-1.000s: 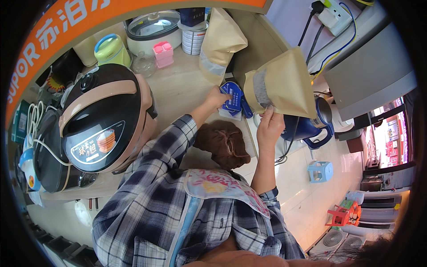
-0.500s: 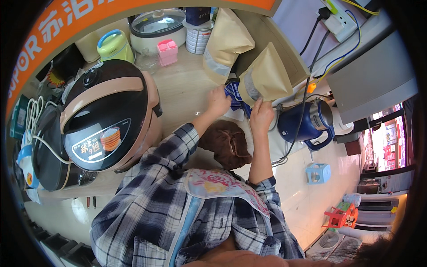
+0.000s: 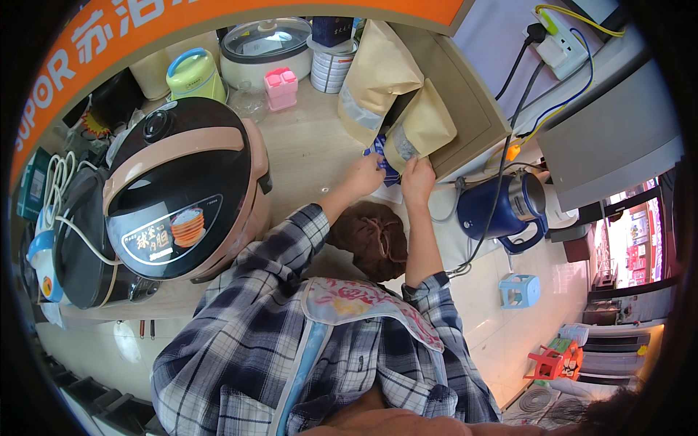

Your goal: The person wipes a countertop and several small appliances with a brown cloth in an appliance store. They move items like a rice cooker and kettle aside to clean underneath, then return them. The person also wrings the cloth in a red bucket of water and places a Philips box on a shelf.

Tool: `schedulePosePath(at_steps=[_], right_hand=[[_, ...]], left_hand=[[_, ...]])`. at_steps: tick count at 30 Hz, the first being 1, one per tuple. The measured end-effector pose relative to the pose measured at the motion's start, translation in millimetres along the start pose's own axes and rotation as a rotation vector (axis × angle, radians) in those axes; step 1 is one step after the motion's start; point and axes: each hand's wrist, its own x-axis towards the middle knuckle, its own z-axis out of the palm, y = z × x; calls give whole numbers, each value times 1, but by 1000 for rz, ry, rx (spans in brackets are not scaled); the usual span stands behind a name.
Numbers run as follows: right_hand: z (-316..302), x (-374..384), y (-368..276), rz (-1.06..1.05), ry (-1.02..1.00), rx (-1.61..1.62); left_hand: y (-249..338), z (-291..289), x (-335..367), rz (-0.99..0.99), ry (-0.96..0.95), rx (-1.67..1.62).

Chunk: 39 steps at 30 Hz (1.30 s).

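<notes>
My left hand has its fingers closed on a blue packet with pale print, just beside the smaller kraft paper pouch. My right hand pinches the lower edge of that kraft paper pouch, which tilts against the cabinet side and has a clear window near its bottom. Behind it stands a larger kraft paper pouch, apart from both hands. A brown drawstring cloth bag lies crumpled between my forearms, near my apron.
To the left is a big black and pink rice cooker. A blue electric kettle stands at the right, with a black cable hanging across it. Farther back are a pink container, a green pot and a glass-lidded cooker.
My right hand and the smaller pouch have moved left, toward my left hand and the larger pouch. My left hand stays at the blue packet, which now shows less.
</notes>
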Motion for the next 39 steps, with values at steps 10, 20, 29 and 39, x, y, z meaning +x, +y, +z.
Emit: schedulePosePath(at_steps=[10, 20, 29, 39], right_hand=[[3, 3, -6, 90, -41, 97], [-75, -64, -25, 145, -437, 260], [-74, -132, -29, -359, -619, -69], [-28, -63, -90, -66, -443, 519]], left_hand=[[-12, -8, -6, -104, -6, -134], [-13, -25, -16, -101, 270, -131], [-21, -38, -47, -44, 363, -217], [40, -122, -228, 365, 305, 45]])
